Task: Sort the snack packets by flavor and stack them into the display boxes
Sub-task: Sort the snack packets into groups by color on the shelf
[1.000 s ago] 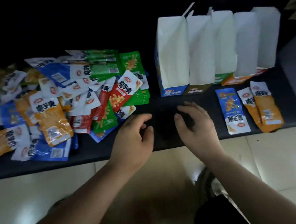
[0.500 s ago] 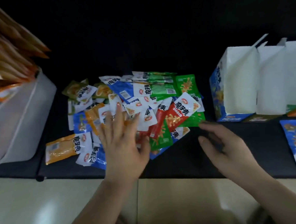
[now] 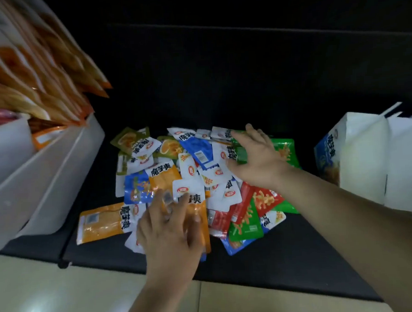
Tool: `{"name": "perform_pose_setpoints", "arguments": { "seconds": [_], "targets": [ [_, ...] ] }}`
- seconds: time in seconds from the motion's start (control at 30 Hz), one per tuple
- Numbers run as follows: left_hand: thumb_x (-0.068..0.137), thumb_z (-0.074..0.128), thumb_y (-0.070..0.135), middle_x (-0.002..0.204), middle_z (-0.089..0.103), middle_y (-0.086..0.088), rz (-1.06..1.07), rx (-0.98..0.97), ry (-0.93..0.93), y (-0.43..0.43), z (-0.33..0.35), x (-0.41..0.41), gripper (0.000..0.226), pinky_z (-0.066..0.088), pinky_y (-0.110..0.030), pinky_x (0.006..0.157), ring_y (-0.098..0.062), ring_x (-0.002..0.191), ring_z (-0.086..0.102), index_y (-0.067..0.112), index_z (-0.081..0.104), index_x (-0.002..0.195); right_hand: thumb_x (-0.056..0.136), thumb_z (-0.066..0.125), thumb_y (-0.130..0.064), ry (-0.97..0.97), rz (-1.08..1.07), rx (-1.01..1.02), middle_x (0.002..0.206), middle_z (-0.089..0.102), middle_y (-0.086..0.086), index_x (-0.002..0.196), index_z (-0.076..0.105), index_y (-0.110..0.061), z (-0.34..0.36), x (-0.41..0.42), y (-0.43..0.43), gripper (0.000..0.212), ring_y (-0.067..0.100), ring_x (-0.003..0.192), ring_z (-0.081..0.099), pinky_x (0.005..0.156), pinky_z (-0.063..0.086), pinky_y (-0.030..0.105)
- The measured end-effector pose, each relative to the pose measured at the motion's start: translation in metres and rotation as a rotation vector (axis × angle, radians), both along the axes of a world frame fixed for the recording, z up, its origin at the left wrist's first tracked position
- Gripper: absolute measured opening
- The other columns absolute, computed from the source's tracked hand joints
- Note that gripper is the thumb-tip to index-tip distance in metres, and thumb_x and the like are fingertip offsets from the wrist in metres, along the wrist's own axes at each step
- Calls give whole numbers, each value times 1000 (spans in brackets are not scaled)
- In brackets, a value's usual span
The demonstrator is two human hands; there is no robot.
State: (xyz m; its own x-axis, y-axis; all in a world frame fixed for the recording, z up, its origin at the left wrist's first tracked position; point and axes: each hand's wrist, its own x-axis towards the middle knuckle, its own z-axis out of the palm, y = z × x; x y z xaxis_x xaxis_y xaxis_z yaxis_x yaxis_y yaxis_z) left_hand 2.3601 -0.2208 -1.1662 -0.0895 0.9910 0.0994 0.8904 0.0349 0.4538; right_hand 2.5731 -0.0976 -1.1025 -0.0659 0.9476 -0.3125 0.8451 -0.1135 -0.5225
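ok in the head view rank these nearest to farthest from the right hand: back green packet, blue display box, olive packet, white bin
From the right hand:
1. back green packet: immediately to its right, partly under the fingers.
2. blue display box: further right.
3. olive packet: well to the left, at the back.
4. white bin: farthest left.

A black table carries a loose, overlapping heap of snack packets at its middle, white plastic bins standing on its left end, and white-sided display boxes standing in a row on its right end.
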Motion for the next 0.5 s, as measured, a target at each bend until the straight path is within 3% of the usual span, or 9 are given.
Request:
{"name": "perform_pose_setpoints", "arguments": {
  "seconds": [0.1, 0.2, 0.3, 0.4, 0.43, 0.5],
  "targets": [
    [80, 83, 22, 159, 31, -14, -6, 107, -27, 25, 15, -9, 75, 40, -67, 103, -46, 137, 37, 30, 51, 147, 92, 64, -57, -139, 67, -26, 173, -7, -7, 164, 12, -39, -9, 1, 23, 91, 20, 159, -13, 129, -2, 47],
    [81, 80, 23, 170, 10, -6, -149, 15, 30, 62, 28, 1, 93, 29, -65, 118, -42, 153, 13, 38, 32, 159, 82, 67, -69, -277, 93, 46, 166, 17, -6, 162, 21, -38, -17, 8, 30, 98, 25, 156, 5, 128, -4, 54],
    [91, 69, 34, 172, -17, 6, -248, -233, 78, 96, 35, 20, 93, 7, -60, 128, -34, 158, -17, 47, 10, 161, 80, 71, -69, -209, 68, 11, 144, 35, -9, 151, 42, -39, -20, 15, 28, 82, 25, 140, 30, 124, 19, 47],
    [98, 64, 33, 174, -7, 4, -295, -268, 134, 105, 32, 31, 74, 7, -56, 128, -35, 159, -11, 46, 25, 159, 78, 82, -56, -43, -27, 53, 124, 46, -11, 124, 57, -33, -29, 28, 18, 58, 20, 127, 45, 107, 39, 36],
    [100, 63, 35, 174, -3, 4, -290, -257, 143, 102, 28, 30, 68, 8, -55, 127, -35, 159, -8, 45, 30, 158, 78, 83, -56, -19, -50, 75, 121, 47, -11, 125, 56, -32, -32, 32, 14, 60, 19, 127, 48, 107, 41, 36],
    [100, 63, 33, 173, 14, -2, -293, -193, 137, 94, 23, 28, 54, 17, -55, 126, -40, 159, 4, 38, 47, 152, 80, 78, -61, -36, -30, 54, 132, 43, -10, 148, 45, -31, -33, 36, 12, 81, 19, 137, 42, 114, 38, 36]
  ]
}}
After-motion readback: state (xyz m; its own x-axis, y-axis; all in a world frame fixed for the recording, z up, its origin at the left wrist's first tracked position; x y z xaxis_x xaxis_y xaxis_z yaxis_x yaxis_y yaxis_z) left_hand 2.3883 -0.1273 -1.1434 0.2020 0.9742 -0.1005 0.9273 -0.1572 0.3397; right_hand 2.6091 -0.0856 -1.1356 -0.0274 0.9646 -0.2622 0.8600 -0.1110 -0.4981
